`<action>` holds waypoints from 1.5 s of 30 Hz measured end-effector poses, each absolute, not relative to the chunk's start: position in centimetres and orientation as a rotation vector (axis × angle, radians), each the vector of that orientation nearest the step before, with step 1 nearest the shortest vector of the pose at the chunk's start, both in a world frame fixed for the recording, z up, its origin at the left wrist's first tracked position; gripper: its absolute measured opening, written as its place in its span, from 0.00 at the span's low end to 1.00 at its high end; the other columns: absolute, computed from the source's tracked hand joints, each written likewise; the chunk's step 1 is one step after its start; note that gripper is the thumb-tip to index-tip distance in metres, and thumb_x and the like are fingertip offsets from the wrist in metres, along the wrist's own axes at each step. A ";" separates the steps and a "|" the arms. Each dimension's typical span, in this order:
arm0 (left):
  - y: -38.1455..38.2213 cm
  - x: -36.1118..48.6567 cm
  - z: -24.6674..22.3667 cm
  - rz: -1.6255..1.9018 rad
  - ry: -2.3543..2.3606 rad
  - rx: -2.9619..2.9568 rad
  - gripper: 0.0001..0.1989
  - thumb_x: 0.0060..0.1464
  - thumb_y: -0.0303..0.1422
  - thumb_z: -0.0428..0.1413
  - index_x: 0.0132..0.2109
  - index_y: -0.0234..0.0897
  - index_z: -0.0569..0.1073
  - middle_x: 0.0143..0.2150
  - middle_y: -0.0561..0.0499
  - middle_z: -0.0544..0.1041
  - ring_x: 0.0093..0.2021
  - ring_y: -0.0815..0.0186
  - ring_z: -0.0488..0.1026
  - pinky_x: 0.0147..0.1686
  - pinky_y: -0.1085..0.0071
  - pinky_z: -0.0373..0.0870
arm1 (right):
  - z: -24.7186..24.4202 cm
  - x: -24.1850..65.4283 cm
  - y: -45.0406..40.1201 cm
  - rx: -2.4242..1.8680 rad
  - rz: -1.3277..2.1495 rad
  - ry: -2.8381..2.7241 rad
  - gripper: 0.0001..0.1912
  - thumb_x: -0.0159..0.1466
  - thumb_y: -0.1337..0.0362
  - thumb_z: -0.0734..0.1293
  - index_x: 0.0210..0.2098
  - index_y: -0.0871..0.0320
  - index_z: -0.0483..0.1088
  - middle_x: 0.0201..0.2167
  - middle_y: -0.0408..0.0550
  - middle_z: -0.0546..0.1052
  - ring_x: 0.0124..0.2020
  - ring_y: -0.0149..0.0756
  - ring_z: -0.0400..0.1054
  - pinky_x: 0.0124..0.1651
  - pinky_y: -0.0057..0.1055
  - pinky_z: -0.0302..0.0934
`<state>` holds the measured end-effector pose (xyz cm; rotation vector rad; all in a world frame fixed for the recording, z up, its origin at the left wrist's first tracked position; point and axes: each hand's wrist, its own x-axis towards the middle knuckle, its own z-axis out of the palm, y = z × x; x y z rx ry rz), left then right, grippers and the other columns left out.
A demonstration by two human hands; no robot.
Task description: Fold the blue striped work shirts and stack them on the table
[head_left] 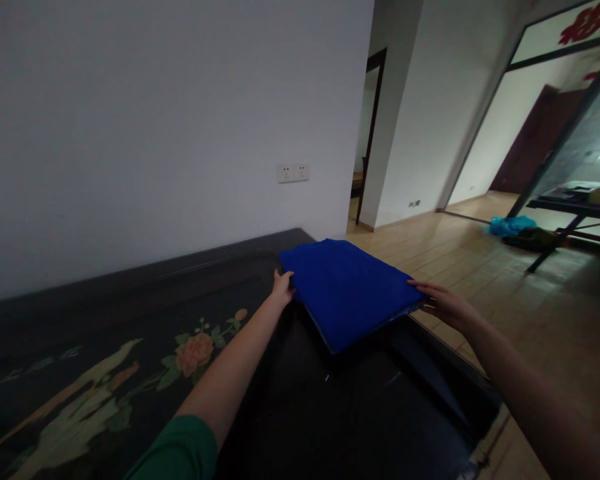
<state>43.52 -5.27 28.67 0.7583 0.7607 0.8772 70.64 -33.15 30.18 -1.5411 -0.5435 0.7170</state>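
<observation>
A flat, square blue bundle [353,290], which looks like folded fabric, is held between my two hands over the right end of a dark glossy surface [325,407]. Its near corner points toward me, and a thin paler layer shows along the lower edge. My left hand [283,288] pinches the left edge, thumb on top and fingers partly hidden beneath. At the right corner, my right hand [443,303] grips with fingers above and below the edge. Whether the bundle's underside touches the surface I cannot tell.
A painted flower [194,353] and bird decorate the dark surface on the left. Behind it stands a white wall with a double socket [293,173]. Beyond the right edge lies wooden floor, with a blue plastic bag [513,225] near a dark table [580,207].
</observation>
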 end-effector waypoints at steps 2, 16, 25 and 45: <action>-4.9 43.6 28.0 0.958 0.811 0.946 0.46 0.47 0.16 0.52 0.67 0.52 0.46 0.53 0.50 0.73 0.37 0.70 0.75 0.39 0.74 0.72 | 30.2 70.7 -33.3 -1.542 0.736 -0.570 0.13 0.53 0.65 0.71 0.39 0.53 0.77 0.40 0.47 0.76 0.32 0.31 0.69 0.33 0.26 0.69; -2.6 43.9 27.2 0.913 0.940 1.523 0.27 0.51 0.16 0.50 0.59 0.33 0.69 0.52 0.41 0.75 0.42 0.65 0.75 0.42 0.71 0.72 | 30.3 70.1 -32.9 -1.631 0.633 -0.627 0.17 0.48 0.67 0.71 0.39 0.57 0.77 0.40 0.51 0.77 0.30 0.32 0.69 0.30 0.27 0.69; -5.1 41.1 26.8 0.840 0.881 1.750 0.21 0.54 0.25 0.54 0.55 0.38 0.73 0.34 0.49 0.75 0.31 0.67 0.72 0.36 0.71 0.71 | 30.3 69.2 -32.5 -2.050 -0.103 -0.882 0.17 0.57 0.63 0.63 0.44 0.56 0.75 0.41 0.55 0.76 0.46 0.48 0.69 0.52 0.47 0.62; -9.2 -11.0 29.3 0.778 2.171 2.217 0.23 0.53 0.28 0.52 0.57 0.41 0.69 0.59 0.42 0.66 0.60 0.52 0.61 0.59 0.52 0.55 | 21.2 41.8 -30.0 -1.403 -0.061 -2.168 0.18 0.65 0.56 0.60 0.52 0.46 0.72 0.59 0.50 0.67 0.55 0.48 0.67 0.52 0.45 0.68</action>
